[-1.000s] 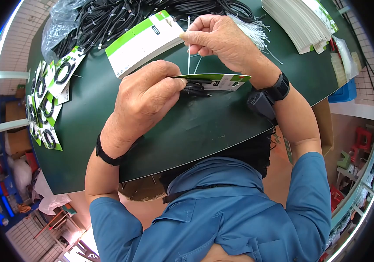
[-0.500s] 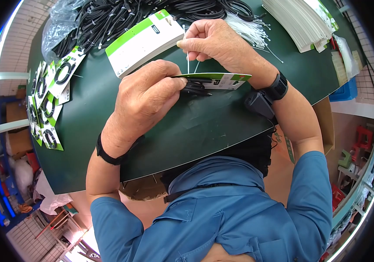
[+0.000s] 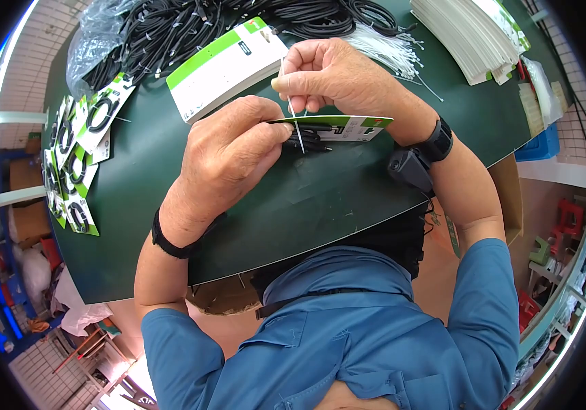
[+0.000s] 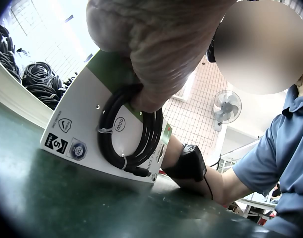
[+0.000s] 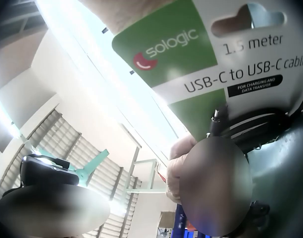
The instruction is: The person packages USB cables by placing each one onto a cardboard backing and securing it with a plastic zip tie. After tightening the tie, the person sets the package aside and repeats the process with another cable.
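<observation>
My left hand point(image 3: 228, 147) grips a green and white printed card point(image 4: 84, 121) with a coiled black USB-C cable point(image 4: 108, 144) against its face. The card stands nearly edge-on in the head view, above the dark green table. Small white ties show around the coil in the left wrist view. On the far side of the card, my right hand point(image 3: 337, 75) pinches a thin white cable tie point(image 3: 299, 137) between thumb and fingers. The tie slants down across the card's top edge, its lower end over the near side by the coil.
A stack of blank-faced cards point(image 3: 217, 72) lies behind the left hand, another card stack point(image 3: 464, 41) at the back right. Black cables point(image 3: 176, 34) and loose white cable ties point(image 3: 388, 51) are heaped at the back. Cards with coiled cables point(image 3: 67, 147) pile up at the left.
The right hand has lowered slightly toward the card. The cable tie, upright behind the card before, now leans over its top edge toward the near side. The left hand has stayed put.
</observation>
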### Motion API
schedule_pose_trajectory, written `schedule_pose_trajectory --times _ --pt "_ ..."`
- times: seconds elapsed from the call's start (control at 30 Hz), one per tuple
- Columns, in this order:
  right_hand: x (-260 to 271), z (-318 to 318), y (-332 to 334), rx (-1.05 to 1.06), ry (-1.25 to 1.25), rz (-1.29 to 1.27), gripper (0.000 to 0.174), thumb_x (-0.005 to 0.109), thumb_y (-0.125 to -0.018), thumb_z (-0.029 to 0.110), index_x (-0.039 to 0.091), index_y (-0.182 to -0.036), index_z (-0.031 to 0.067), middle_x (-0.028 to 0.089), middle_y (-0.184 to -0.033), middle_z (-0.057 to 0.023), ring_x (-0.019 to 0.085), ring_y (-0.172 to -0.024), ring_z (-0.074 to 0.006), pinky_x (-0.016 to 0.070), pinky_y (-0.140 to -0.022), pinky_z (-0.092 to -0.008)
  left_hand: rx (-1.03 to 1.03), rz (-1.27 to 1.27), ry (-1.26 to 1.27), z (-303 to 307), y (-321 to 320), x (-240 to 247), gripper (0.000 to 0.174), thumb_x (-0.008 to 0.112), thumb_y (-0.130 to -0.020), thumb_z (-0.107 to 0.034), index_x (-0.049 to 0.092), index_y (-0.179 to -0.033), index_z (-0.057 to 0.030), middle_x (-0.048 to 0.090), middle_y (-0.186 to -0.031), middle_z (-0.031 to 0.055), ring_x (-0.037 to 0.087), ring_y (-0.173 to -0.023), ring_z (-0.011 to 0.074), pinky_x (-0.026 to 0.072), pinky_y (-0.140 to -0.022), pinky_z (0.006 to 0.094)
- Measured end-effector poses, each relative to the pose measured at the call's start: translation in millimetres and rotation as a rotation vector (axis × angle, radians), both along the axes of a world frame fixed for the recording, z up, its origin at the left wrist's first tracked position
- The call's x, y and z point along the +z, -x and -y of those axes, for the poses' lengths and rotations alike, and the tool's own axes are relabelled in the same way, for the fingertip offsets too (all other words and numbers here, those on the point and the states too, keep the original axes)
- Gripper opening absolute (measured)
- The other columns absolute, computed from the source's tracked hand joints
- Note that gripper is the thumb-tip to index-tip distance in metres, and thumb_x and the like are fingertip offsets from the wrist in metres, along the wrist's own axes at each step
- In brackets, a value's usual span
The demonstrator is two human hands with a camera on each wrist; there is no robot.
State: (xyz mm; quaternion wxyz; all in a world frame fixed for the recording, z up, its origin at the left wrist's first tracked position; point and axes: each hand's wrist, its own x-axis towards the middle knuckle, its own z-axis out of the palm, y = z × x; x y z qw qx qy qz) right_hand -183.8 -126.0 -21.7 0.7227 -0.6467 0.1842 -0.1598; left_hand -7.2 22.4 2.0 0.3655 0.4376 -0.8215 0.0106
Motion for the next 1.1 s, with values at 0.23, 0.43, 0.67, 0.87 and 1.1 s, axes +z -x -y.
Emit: schedule_pose_trajectory --times 0.23,0.43,0.67,0.87,1.1 --pt "9.2 2.3 3.8 0.107 -0.057 -0.005 0.019 0.077 -0.095 0.024 0.07 -0.096 0.006 0.073 -0.084 -0.0016 0.067 -0.073 -0.0052 0.052 -0.064 -0.0181 -0.002 -0.012 0.033 2.3 2.3 3.6 0.023 0.078 -0.069 0.007 0.066 -0.086 -0.0019 0.067 -0.095 0.0071 0.07 -0.076 0.0235 0.0573 -0.062 0.0338" --pt "18.5 2.6 8.0 0.054 -0.129 -0.071 0.013 0.071 -0.097 0.016 0.067 -0.097 0.0043 0.071 -0.083 -0.0002 0.066 -0.072 -0.005 0.0518 -0.063 -0.0193 0.014 0.012 0.006 2.1 4.4 6.7 0.019 0.076 -0.071 0.005 0.065 -0.084 -0.002 0.069 -0.098 0.0077 0.071 -0.077 0.0231 0.0583 -0.063 0.0333" --pt "14.3 5.4 8.7 0.206 -0.047 -0.116 0.014 0.07 -0.096 0.017 0.066 -0.094 0.0037 0.067 -0.081 0.0014 0.06 -0.069 -0.0034 0.0469 -0.062 -0.0188 -0.025 0.031 0.044 5.4 -0.1 0.7 0.018 0.076 -0.071 0.004 0.064 -0.084 -0.0031 0.07 -0.1 0.0075 0.071 -0.077 0.0226 0.0579 -0.062 0.0329" --pt "12.2 4.6 6.4 0.204 -0.025 -0.13 0.015 0.072 -0.094 0.019 0.067 -0.093 0.0043 0.065 -0.08 0.0028 0.056 -0.07 -0.0027 0.0446 -0.062 -0.0189 -0.012 0.019 0.051 6.6 -1.7 -2.8 0.024 0.08 -0.067 0.007 0.067 -0.084 -0.0033 0.072 -0.092 0.008 0.072 -0.074 0.0228 0.0562 -0.06 0.0312" --pt "11.1 4.4 5.3 0.213 0.052 -0.167 0.022 0.076 -0.093 0.026 0.07 -0.093 0.0043 0.066 -0.08 0.0037 0.056 -0.07 -0.0029 0.0449 -0.063 -0.0203 0.009 -0.042 -0.02 2.8 0.5 2.8 0.023 0.077 -0.067 0.007 0.066 -0.083 -0.0057 0.072 -0.093 0.0049 0.072 -0.075 0.022 0.0554 -0.059 0.0315"
